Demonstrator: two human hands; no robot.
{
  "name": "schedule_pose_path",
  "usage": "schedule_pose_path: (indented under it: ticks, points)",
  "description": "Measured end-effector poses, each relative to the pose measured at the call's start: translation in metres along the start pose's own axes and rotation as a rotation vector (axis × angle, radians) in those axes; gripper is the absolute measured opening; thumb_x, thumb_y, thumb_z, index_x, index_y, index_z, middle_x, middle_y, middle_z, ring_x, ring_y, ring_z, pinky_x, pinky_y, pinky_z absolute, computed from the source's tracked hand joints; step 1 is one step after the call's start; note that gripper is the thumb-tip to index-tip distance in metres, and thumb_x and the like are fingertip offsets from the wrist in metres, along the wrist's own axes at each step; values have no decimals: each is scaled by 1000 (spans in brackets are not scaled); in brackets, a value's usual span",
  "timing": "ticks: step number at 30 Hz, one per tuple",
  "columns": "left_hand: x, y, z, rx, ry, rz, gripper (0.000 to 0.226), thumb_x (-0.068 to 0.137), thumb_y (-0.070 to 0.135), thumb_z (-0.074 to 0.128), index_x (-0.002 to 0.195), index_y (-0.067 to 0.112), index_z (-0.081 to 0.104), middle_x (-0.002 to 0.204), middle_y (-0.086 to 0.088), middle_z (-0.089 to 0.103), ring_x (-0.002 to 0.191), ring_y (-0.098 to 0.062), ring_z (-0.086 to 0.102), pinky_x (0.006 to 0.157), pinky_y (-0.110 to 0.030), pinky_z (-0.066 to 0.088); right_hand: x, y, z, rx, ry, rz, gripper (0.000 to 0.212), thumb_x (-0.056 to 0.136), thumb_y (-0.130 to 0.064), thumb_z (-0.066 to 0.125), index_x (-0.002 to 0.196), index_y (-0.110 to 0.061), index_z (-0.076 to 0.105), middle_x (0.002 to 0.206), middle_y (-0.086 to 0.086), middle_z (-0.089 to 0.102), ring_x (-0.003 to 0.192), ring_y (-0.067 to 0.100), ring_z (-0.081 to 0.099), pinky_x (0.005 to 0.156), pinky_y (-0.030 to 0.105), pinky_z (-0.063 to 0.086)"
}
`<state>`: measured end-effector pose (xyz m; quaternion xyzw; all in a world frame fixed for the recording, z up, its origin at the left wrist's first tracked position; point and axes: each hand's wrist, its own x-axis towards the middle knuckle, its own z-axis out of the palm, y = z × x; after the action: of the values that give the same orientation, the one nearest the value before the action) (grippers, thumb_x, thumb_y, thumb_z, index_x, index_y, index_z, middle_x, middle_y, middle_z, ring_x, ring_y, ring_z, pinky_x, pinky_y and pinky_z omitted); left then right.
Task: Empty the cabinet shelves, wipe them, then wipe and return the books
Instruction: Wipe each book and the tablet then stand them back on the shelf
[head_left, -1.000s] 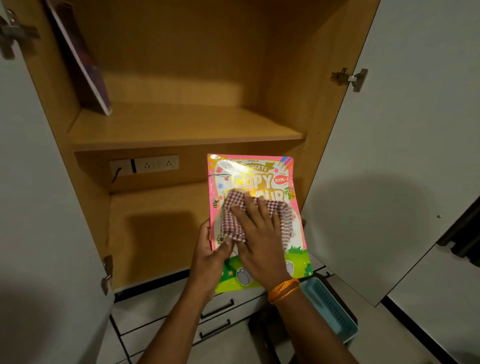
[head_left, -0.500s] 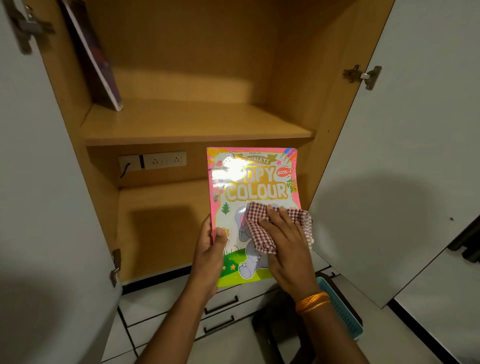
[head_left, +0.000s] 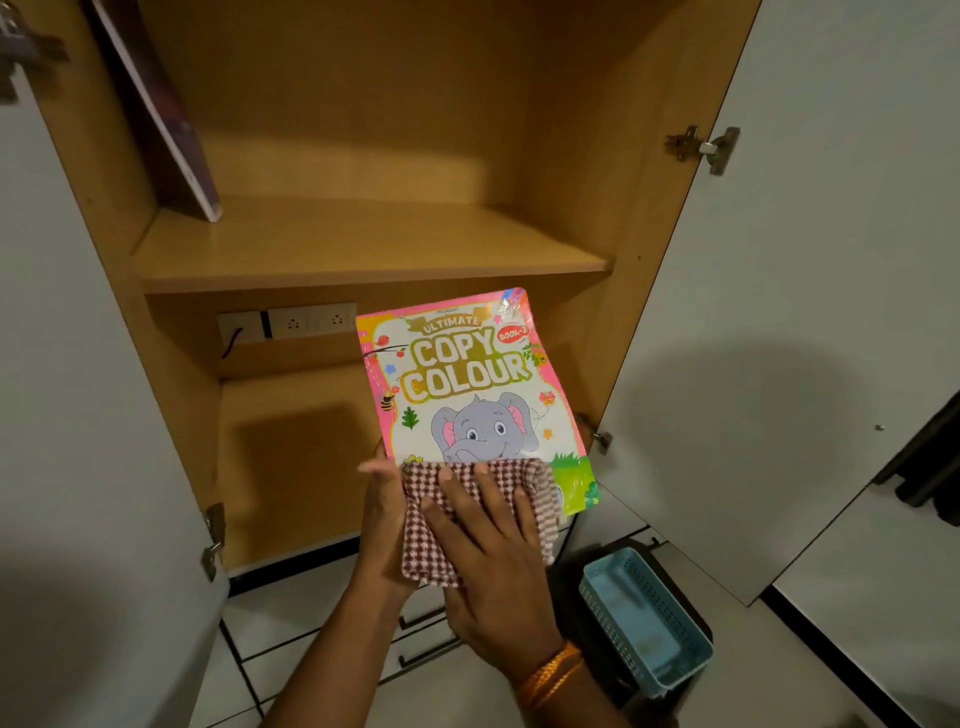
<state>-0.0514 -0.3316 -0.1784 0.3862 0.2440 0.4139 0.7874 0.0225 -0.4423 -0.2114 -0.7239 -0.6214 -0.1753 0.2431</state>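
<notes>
so, book: the colouring book (head_left: 470, 384) is held in the air in front of the open cabinet (head_left: 363, 244), level with the lower compartment, cover facing the camera.
orientation: its long axis runs bottom to top, the top edge tipped a little to the left; the title reads upright, "copy colour" above a grey elephant.
left hand: the left hand (head_left: 384, 514) grips the book's lower left edge, thumb on the cover, fingers behind it (those fingers are hidden).
right hand: the right hand (head_left: 483, 561) lies flat, fingers spread and straight, pressing the checked cloth (head_left: 467, 525) onto the lower part of the cover; an orange band (head_left: 550, 675) is on the wrist.
change: a second ago the cloth sat over the title, half a second ago over the elephant; now it is at the bottom edge, and title and elephant's face are uncovered.
upper shelf: a dark book (head_left: 161, 104) leans against the left wall.
below: a blue basket (head_left: 644, 618) is on the floor at lower right, near the drawers (head_left: 415, 639).
back wall: a socket strip (head_left: 291, 325) under the shelf.
</notes>
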Motion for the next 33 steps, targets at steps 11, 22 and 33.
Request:
schedule_pose_path:
  ticks: [11, 22, 33]
  points:
    - [14, -3, -9, 143, -87, 27, 57, 80, 17, 73, 133, 29, 55, 125, -3, 72, 113, -31, 70, 95, -57, 55, 11, 61, -13, 561, 393, 546, 50, 98, -18, 47, 144, -39, 45, 150, -9, 49, 140, 8, 42, 115, 38, 36]
    - [21, 9, -20, 299, -113, 79, 41, 89, -2, 69, 124, 18, 61, 112, -6, 76, 97, -26, 75, 74, -39, 63, 3, 114, -52, 1575, 179, 1058, 44, 97, -31, 62, 131, -4, 60, 126, 23, 67, 114, 44, 65, 104, 65, 44]
    - [31, -4, -21, 691, -46, 207, 44, 91, 31, 74, 126, 47, 52, 99, 33, 71, 96, 9, 68, 82, -19, 56, 18, 80, -74, 1312, 227, 813, 40, 83, 6, 72, 120, -6, 66, 113, 13, 75, 102, 35, 72, 89, 52, 57]
